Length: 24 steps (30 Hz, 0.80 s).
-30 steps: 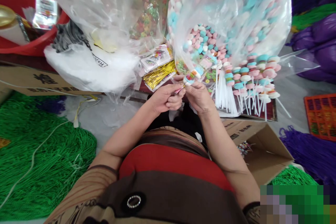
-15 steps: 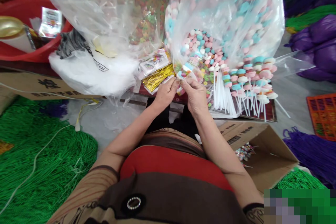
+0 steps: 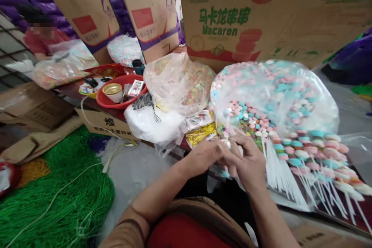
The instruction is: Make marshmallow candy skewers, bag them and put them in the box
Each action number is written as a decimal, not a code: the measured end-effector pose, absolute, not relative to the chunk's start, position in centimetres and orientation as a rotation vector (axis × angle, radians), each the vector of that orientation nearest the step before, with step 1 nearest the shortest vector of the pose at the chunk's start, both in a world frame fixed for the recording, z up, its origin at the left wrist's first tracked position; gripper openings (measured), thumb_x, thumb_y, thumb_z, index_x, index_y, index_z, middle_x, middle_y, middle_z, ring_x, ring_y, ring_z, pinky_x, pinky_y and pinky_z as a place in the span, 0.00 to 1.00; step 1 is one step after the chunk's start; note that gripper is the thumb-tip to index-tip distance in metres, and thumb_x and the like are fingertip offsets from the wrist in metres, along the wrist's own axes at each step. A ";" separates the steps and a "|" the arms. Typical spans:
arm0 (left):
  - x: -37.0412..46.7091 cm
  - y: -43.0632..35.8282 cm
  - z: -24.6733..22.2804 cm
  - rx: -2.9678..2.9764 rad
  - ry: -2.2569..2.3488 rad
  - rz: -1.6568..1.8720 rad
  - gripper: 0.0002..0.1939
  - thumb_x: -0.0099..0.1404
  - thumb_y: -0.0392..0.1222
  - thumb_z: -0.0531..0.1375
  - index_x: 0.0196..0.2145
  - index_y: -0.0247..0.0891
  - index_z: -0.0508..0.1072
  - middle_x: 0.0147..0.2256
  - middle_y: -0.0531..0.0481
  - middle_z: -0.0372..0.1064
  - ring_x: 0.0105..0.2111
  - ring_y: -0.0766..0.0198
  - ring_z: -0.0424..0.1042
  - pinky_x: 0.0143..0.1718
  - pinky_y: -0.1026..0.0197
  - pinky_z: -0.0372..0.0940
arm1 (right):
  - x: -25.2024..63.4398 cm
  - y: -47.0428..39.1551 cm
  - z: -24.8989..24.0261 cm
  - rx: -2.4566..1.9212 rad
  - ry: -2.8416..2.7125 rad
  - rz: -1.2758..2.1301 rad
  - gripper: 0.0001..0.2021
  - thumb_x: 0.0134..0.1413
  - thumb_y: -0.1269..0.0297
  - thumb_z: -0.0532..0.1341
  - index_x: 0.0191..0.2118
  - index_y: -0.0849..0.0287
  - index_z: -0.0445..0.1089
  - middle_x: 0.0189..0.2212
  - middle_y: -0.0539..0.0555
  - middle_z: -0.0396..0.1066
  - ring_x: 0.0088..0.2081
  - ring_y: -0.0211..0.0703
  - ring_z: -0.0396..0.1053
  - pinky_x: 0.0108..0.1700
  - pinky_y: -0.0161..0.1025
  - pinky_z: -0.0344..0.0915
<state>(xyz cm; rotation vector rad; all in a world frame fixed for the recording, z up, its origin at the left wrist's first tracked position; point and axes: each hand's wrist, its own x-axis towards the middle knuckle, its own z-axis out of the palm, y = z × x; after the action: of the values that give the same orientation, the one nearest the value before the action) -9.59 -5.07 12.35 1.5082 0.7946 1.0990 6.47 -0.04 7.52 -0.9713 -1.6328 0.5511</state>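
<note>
My left hand [image 3: 205, 157] and my right hand [image 3: 251, 162] meet over the table's front edge, fingers bent and pressed together. Between them they pinch a small clear candy bag [image 3: 224, 172]; pink and blue bits show below the fingers. Most of the bag is hidden by my hands. Just left of them lie gold twist ties [image 3: 200, 135] on printed bags [image 3: 200, 120]. To the right are white sticks [image 3: 283, 174] and several marshmallow candy skewers [image 3: 315, 151]. Behind my hands, pink, white and blue candies [image 3: 252, 114] spill from a large clear bag [image 3: 279, 85].
A clear bag of gummy rings [image 3: 197, 85], a white plastic bag [image 3: 154, 122] and a red basin [image 3: 116, 102] stand along the table. Tall cardboard boxes [image 3: 273, 19] rise behind. Green cord [image 3: 58, 197] covers the floor at left. Another person [image 3: 43, 38] is at far left.
My view has tilted up and swung left, bringing the boxes and the other person into sight. My hands remain together; the candy bag now hangs below the fingers rather than beyond them.
</note>
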 end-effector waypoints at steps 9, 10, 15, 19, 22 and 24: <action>-10.7 -4.0 11.2 0.798 0.826 1.151 0.54 0.57 0.87 0.37 0.34 0.35 0.79 0.11 0.59 0.52 0.10 0.72 0.43 0.15 0.65 0.42 | 6.5 -2.4 11.7 -0.596 -1.912 0.407 0.07 0.60 0.70 0.64 0.37 0.50 0.78 0.33 0.53 0.80 0.34 0.46 0.79 0.38 0.43 0.76; -11.2 -4.2 11.7 0.801 0.787 1.169 0.52 0.57 0.87 0.39 0.33 0.35 0.79 0.10 0.59 0.50 0.10 0.72 0.42 0.15 0.65 0.42 | 6.5 -2.4 11.6 -0.595 -1.941 0.410 0.08 0.60 0.70 0.64 0.36 0.49 0.79 0.32 0.52 0.80 0.33 0.46 0.79 0.37 0.43 0.76; -11.8 -5.5 12.5 1.215 0.848 0.829 0.43 0.63 0.80 0.51 0.18 0.34 0.73 0.09 0.53 0.53 0.10 0.73 0.50 0.16 0.65 0.43 | 7.0 -2.0 11.3 -0.766 -1.891 0.340 0.07 0.59 0.69 0.66 0.36 0.48 0.80 0.35 0.53 0.82 0.36 0.47 0.80 0.41 0.45 0.75; -10.4 -4.1 10.5 1.007 0.927 0.934 0.42 0.66 0.78 0.46 0.20 0.36 0.71 0.08 0.58 0.46 0.09 0.73 0.43 0.14 0.66 0.40 | 6.9 -2.8 11.4 -0.813 -1.870 0.343 0.07 0.58 0.69 0.66 0.36 0.49 0.81 0.35 0.54 0.82 0.40 0.48 0.79 0.47 0.48 0.73; -10.2 -3.8 10.2 0.878 0.881 1.139 0.29 0.65 0.68 0.58 0.39 0.37 0.78 0.10 0.64 0.46 0.10 0.74 0.40 0.15 0.68 0.44 | 7.2 -3.2 10.8 -0.866 -1.846 0.568 0.06 0.58 0.66 0.65 0.33 0.49 0.81 0.35 0.53 0.82 0.39 0.47 0.79 0.48 0.47 0.73; -10.7 -4.4 10.7 1.028 0.865 1.180 0.21 0.62 0.57 0.67 0.44 0.39 0.79 0.15 0.62 0.58 0.12 0.76 0.46 0.18 0.69 0.49 | 8.0 -3.1 10.3 -0.908 -1.758 0.786 0.06 0.58 0.64 0.66 0.32 0.50 0.81 0.34 0.52 0.81 0.38 0.45 0.78 0.47 0.46 0.73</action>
<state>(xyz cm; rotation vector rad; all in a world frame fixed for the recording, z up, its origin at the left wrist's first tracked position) -10.72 -4.42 10.72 1.0281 0.8651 1.1803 8.02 -3.12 10.28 -0.9084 -1.7581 0.7856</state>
